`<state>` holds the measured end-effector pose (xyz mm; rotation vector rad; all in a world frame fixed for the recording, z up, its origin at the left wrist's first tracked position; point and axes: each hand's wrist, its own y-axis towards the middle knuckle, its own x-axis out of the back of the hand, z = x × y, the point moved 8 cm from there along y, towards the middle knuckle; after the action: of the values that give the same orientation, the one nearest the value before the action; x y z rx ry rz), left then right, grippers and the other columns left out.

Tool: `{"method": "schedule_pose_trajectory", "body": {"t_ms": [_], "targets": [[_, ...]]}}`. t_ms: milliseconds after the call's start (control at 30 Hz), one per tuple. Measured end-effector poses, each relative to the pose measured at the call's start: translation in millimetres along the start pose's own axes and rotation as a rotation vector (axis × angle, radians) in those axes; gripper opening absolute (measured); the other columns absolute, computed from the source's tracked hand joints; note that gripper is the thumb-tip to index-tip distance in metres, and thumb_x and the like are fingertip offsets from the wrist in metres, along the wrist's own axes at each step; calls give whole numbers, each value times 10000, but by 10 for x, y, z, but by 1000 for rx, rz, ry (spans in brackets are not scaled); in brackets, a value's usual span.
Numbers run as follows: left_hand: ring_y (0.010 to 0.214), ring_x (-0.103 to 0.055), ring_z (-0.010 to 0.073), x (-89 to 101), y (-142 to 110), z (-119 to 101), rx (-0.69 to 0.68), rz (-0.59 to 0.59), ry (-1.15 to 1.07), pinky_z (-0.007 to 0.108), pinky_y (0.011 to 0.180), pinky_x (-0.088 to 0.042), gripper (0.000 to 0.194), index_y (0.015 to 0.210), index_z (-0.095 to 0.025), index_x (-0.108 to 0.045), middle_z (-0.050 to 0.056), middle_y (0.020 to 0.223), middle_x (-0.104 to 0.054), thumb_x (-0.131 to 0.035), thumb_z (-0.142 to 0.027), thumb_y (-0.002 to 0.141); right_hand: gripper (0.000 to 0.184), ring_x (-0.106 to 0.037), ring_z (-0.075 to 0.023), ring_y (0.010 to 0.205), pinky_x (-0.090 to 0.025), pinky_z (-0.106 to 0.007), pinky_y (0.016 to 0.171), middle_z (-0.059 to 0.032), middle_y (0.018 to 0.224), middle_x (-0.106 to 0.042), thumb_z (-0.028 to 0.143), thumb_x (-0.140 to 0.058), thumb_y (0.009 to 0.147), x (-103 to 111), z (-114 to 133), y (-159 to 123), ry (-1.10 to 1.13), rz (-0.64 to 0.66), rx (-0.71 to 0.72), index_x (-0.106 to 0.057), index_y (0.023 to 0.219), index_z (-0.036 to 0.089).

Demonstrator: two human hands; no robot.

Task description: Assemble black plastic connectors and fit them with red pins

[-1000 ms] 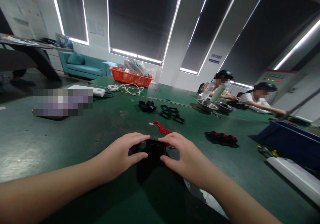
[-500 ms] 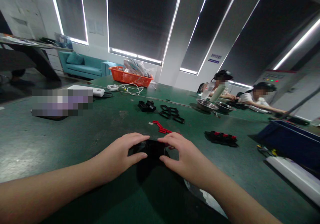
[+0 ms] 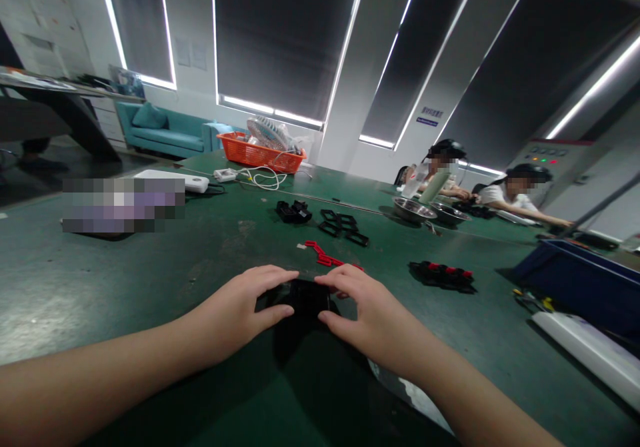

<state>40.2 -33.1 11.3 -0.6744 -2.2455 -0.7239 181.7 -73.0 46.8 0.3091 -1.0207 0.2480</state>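
Observation:
Between my hands, at the near middle of the green table (image 3: pixel 220 247), is a small black rectangular plastic part (image 3: pixel 310 297). My left hand (image 3: pixel 257 297) grips its left edge, thumb in front and fingers behind. On the right edge, my right hand (image 3: pixel 357 300) has the same kind of hold. The part's details are lost in shadow. Just beyond lie thin red plastic pieces (image 3: pixel 325 259). Farther back are several black rectangular frames (image 3: pixel 345 224) and a cluster of black parts (image 3: pixel 293 212). Black parts with red inserts (image 3: pixel 443 277) lie to the right.
An orange basket (image 3: pixel 260 154) holding a fan stands at the back, with a white cable (image 3: pixel 267 179) before it. Metal bowls (image 3: pixel 414 209) sit back right, near two people at work. A blue bin (image 3: pixel 585 287) is at the right, a white power bank (image 3: pixel 173 180) at left.
Both hands keep their hold on the black part in nearly the same place. The part's front face looks slightly darker, perhaps from a small tilt. The other pieces lie as before.

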Motion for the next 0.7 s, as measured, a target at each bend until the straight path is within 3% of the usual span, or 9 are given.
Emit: {"method": "schedule_pose_trajectory", "body": {"t_ms": [700], "targets": [[1204, -577, 261, -13, -5, 13, 6, 3, 25, 434, 1068, -426, 458, 1285, -155, -602, 116, 1277, -647, -629, -163, 827, 391, -601, -192, 1034, -468, -371, 964, -79, 1141, -619, 143, -677, 796, -19, -20, -8, 4, 5, 8, -643, 1184, 168]]}}
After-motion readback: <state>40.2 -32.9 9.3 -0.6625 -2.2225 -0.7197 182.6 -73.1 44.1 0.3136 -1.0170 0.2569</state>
